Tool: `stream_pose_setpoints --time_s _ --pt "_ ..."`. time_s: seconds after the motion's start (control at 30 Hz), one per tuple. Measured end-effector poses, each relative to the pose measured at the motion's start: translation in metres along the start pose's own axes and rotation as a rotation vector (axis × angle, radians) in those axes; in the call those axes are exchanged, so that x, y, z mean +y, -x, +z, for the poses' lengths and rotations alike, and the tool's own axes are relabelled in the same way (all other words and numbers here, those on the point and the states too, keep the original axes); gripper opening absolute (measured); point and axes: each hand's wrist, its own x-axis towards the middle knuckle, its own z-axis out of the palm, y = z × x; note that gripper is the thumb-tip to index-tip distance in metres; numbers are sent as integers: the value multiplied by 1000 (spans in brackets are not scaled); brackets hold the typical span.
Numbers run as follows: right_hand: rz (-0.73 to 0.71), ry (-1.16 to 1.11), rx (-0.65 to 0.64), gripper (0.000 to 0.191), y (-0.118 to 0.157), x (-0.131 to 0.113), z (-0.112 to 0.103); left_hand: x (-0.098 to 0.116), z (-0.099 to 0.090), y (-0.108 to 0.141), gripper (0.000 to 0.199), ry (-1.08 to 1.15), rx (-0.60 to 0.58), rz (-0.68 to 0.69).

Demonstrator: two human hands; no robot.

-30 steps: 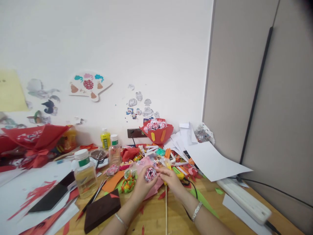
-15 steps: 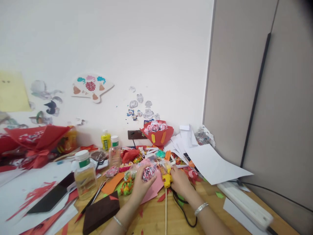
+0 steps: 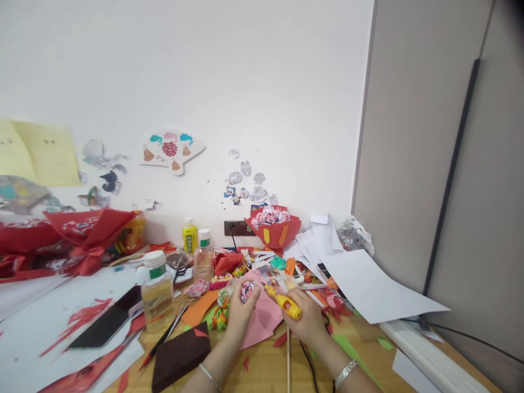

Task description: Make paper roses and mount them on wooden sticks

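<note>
My left hand [image 3: 240, 314] is closed around a pink-and-white rolled paper rose [image 3: 248, 291], its spiral face upward. In my right hand [image 3: 308, 317] is a yellow glue gun [image 3: 288, 306], gripped by its body, with the nozzle pointing left toward the rose, close beside it. A black cord [image 3: 308, 357] trails below the right hand. Beneath both hands lies a sheet of pink paper [image 3: 264, 316]. A thin wooden stick [image 3: 289, 360] runs from under the glue gun to the near edge of the view.
Bottles of pale liquid [image 3: 157, 300] stand at left, beside a dark brown block [image 3: 180, 355] and a black phone [image 3: 107, 319]. Red-wrapped bouquets [image 3: 273, 234] sit along the wall. White paper sheets [image 3: 368, 281] and a white power strip [image 3: 434, 357] occupy the right side.
The glue gun has turned from pointing away to pointing left at the rose, its nozzle now close to it. The camera view has swung slightly left.
</note>
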Motion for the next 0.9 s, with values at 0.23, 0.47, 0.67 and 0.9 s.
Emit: stream_pose_setpoints --time_s 0.23,0.47,0.67,0.9 --pt "-105 73 -20 13 6 -1 3 -4 2 1 32 86 -36 -77" --pt "-230 160 10 10 6 -4 2 -6 2 -1 23 60 0 -66" --pt "-210 221 -24 8 7 -4 4 -8 4 -1 16 -4 33 -14" --pt "-202 285 10 15 7 -3 4 -5 3 2 27 -70 64 54"
